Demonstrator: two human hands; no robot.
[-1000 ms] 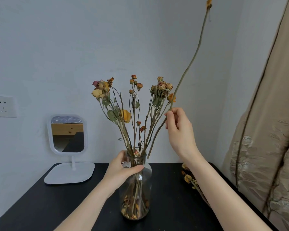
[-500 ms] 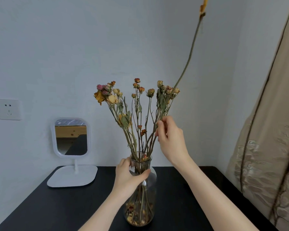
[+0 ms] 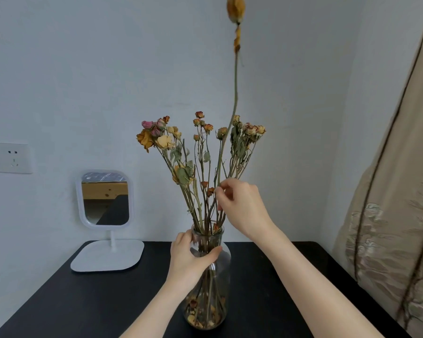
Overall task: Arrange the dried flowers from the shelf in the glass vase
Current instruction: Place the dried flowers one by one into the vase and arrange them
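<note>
Now | left hand (image 3: 188, 261) fingers curled round glass vase (image 3: 220, 289) neck | right hand (image 3: 245, 209) apparently pinching tall stem (image 3: 235, 93)

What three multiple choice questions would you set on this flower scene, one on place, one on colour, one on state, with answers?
1. Seen from the camera, where does the white mirror stand relative to the glass vase? A left of it; B right of it; C inside it.
2. What colour is the flower head on the tall stem? A blue; B yellow-orange; C white.
3. What is the right hand doing? A hanging open; B holding the mirror; C pinching the tall stem.
Answers: 1 A, its base sits left of the vase; 2 B, the head at the top is yellow-orange; 3 C, it pinches the stem above the vase.
</note>
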